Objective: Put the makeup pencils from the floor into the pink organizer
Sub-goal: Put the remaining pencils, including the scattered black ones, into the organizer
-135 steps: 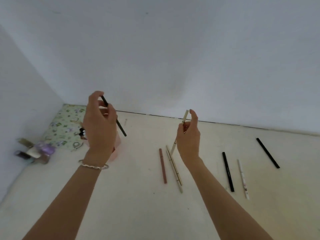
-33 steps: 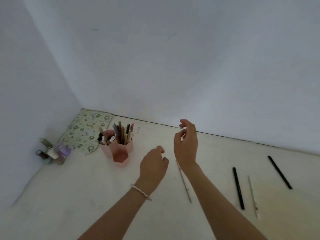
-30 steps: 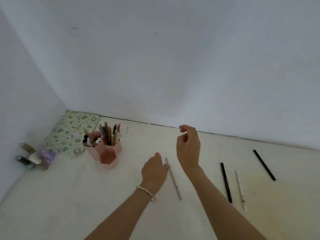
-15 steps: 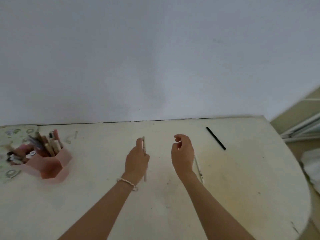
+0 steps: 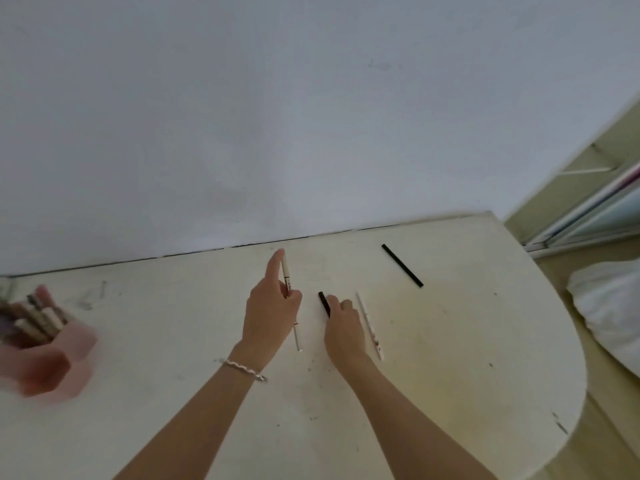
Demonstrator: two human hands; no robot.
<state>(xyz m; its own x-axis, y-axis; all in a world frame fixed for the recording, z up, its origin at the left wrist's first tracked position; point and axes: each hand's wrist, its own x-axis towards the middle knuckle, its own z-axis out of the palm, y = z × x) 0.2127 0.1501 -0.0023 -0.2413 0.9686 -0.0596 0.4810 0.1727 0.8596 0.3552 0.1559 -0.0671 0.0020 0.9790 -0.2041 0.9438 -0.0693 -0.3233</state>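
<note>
My left hand (image 5: 270,315) holds a thin cream pencil (image 5: 296,336), its index finger lying straight along the shaft. My right hand (image 5: 343,327) is down on the pale floor (image 5: 467,358), fingers curled round a black pencil (image 5: 324,304) whose far end sticks out past them. A white pencil (image 5: 370,325) lies just right of that hand. Another black pencil (image 5: 402,265) lies farther back on the right. The pink organizer (image 5: 52,368), blurred and full of pencils, stands at the far left edge.
A grey-white wall (image 5: 277,116) runs along the back of the floor. At the right the rounded floor edge drops to a lower level with a white bag (image 5: 609,306) and a sliding door frame (image 5: 588,209).
The view swung right, leaving the organizer at the left edge. My left hand lifted the cream pencil; my right hand dropped to the floor and closed on the black pencil.
</note>
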